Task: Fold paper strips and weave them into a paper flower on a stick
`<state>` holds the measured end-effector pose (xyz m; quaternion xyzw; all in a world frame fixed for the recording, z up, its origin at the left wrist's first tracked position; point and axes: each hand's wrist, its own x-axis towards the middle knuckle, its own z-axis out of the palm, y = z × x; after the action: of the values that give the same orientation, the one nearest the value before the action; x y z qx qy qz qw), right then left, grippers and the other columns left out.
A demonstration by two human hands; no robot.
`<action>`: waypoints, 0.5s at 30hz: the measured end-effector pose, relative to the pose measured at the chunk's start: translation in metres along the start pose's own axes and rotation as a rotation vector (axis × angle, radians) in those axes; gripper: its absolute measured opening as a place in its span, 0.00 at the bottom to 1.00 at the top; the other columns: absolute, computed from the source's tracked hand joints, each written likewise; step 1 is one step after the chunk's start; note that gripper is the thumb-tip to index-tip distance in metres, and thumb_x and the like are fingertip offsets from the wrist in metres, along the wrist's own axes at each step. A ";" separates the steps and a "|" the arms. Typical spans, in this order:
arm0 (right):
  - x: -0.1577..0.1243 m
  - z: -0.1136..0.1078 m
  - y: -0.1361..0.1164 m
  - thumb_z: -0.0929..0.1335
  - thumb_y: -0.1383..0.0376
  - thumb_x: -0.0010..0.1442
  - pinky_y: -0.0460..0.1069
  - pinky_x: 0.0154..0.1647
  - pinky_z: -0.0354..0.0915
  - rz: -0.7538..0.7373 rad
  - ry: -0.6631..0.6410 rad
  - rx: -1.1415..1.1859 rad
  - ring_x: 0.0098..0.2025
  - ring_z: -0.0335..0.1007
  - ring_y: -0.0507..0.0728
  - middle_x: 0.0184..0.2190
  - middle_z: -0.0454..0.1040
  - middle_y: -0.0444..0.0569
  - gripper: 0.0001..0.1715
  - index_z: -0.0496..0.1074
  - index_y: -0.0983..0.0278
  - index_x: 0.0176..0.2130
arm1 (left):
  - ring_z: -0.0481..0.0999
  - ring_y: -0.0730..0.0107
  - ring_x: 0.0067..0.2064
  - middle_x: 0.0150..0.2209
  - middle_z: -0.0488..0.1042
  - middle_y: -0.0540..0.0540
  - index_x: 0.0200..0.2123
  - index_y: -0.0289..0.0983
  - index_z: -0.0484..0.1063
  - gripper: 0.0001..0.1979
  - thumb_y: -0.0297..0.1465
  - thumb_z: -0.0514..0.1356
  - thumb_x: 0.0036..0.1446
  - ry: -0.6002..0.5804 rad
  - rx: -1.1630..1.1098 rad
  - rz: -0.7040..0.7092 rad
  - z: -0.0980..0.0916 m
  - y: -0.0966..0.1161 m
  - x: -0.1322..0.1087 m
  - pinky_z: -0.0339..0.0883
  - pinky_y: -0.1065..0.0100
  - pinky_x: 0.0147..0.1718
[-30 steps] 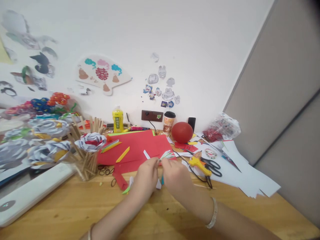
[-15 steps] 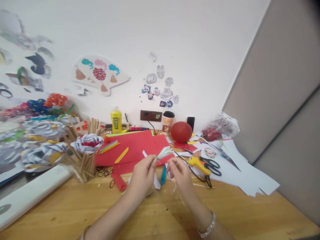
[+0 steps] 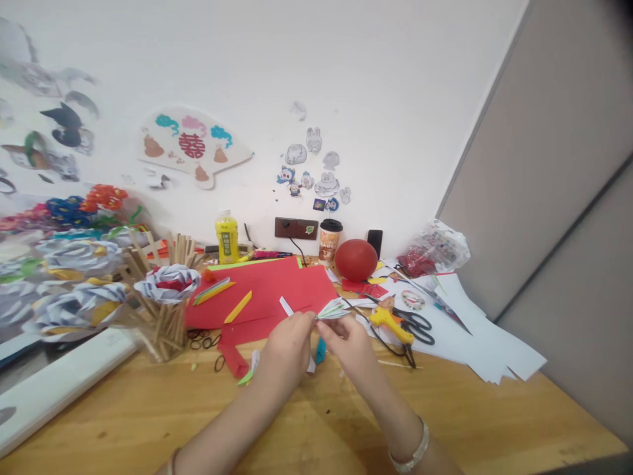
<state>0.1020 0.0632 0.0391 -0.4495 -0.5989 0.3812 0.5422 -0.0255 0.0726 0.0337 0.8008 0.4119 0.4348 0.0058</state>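
Observation:
My left hand [image 3: 287, 348] and my right hand [image 3: 346, 346] meet above the wooden table [image 3: 316, 422], both pinching the base of a small bundle of folded white-and-green paper strips [image 3: 332, 309] that fans out to the right. Fingers of both hands are closed on it. Under my hands lie a blue strip [image 3: 320, 349], a white strip and a green scrap [image 3: 244, 379]. Red paper sheets [image 3: 267, 290] spread just behind my hands, with a yellow strip [image 3: 238, 307] on them.
A yellow glue gun [image 3: 390, 323] and black scissors [image 3: 420, 326] lie right of my hands on white sheets [image 3: 475, 343]. A cup of wooden sticks [image 3: 165, 323] with paper flowers stands left. A yellow bottle [image 3: 226, 237], a coffee cup [image 3: 329, 241] and a red ball [image 3: 356, 259] line the wall.
My right hand let go and pulled apart half a second ago, then came back to pinch the bundle again. The bundle's fan has tilted flatter to the right.

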 end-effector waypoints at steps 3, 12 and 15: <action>-0.005 0.003 -0.006 0.63 0.58 0.54 0.44 0.21 0.55 0.008 -0.030 -0.021 0.20 0.57 0.49 0.16 0.62 0.41 0.16 0.65 0.66 0.21 | 0.69 0.67 0.28 0.26 0.71 0.44 0.31 0.35 0.68 0.11 0.26 0.45 0.54 -0.023 0.020 -0.029 0.001 0.001 -0.001 0.62 0.69 0.29; -0.008 0.006 0.004 0.61 0.64 0.55 0.44 0.25 0.51 -0.223 0.036 -0.072 0.22 0.52 0.49 0.16 0.55 0.39 0.18 0.56 0.64 0.17 | 0.72 0.68 0.32 0.31 0.73 0.45 0.37 0.37 0.65 0.11 0.31 0.46 0.57 -0.047 -0.224 -0.248 -0.007 0.013 0.001 0.63 0.70 0.32; -0.008 0.001 0.008 0.61 0.62 0.56 0.44 0.26 0.53 -0.277 -0.006 -0.083 0.23 0.55 0.49 0.17 0.59 0.40 0.17 0.60 0.65 0.18 | 0.70 0.71 0.30 0.29 0.72 0.48 0.35 0.37 0.65 0.09 0.32 0.47 0.57 -0.077 -0.308 -0.258 -0.009 0.015 0.002 0.62 0.72 0.30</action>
<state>0.1016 0.0580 0.0288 -0.3833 -0.6721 0.2789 0.5689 -0.0213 0.0607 0.0462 0.7470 0.4392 0.4573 0.1999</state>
